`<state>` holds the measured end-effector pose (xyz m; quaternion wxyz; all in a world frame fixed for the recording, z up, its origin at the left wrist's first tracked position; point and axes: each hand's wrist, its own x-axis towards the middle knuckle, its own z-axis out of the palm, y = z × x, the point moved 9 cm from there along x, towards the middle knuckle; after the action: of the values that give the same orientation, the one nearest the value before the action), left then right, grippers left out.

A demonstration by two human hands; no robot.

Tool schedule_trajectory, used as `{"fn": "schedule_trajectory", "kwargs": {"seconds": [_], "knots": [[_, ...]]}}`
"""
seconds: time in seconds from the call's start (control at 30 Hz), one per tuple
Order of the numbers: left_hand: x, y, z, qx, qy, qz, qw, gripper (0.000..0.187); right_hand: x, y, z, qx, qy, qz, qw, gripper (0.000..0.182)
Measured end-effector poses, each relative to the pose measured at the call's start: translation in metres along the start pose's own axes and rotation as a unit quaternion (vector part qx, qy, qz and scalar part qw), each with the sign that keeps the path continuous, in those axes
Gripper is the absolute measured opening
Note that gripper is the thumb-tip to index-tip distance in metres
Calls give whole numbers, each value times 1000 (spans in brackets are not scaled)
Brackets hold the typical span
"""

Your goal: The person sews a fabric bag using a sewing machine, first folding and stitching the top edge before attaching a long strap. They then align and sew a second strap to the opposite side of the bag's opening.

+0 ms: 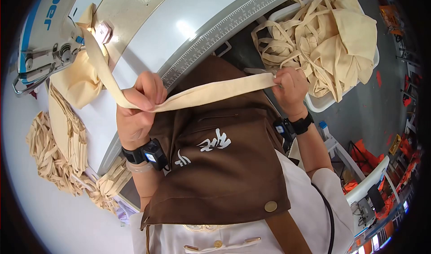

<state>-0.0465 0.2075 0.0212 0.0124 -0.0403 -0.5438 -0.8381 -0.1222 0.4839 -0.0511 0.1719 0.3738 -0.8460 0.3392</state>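
A long cream fabric strap (215, 92) is stretched between my two hands, above the brown apron (224, 164). My left hand (140, 102) pinches the strap with fingers closed. My right hand (291, 88) grips its other end, fingers wrapped round it. From my left hand the strap runs up and back to cream fabric (80, 79) beside the sewing machine (54, 34). The fabric's part near the needle is partly hidden by the machine head.
A white bin (321, 105) heaped with cream fabric pieces and straps (332, 43) stands at the upper right. A ruler strip (224, 29) lines the table's edge. Stacked cream fabric (67, 128) and bundled straps (49, 155) lie at the left.
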Motion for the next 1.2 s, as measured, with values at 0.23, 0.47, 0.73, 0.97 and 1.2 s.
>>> {"fn": "schedule_trajectory", "kwargs": {"seconds": [0.23,0.47,0.73,0.97,1.2], "knots": [[-9,-6,-12,-23,61,-9,998,19,3,-1,4,13,37,22,999,38],[-15,-14,-34,-124,190,-18,974,60,7,5,4,-1,6,38,999,35],[-3,-24,-27,-232,146,1,962,67,1,13,58,348,-221,262,872,31],[10,-38,-10,-252,127,-48,958,57,61,-55,69,431,-317,173,827,32],[6,-18,-42,-74,350,-30,933,39,88,-80,39,262,-169,-33,950,36]]}}
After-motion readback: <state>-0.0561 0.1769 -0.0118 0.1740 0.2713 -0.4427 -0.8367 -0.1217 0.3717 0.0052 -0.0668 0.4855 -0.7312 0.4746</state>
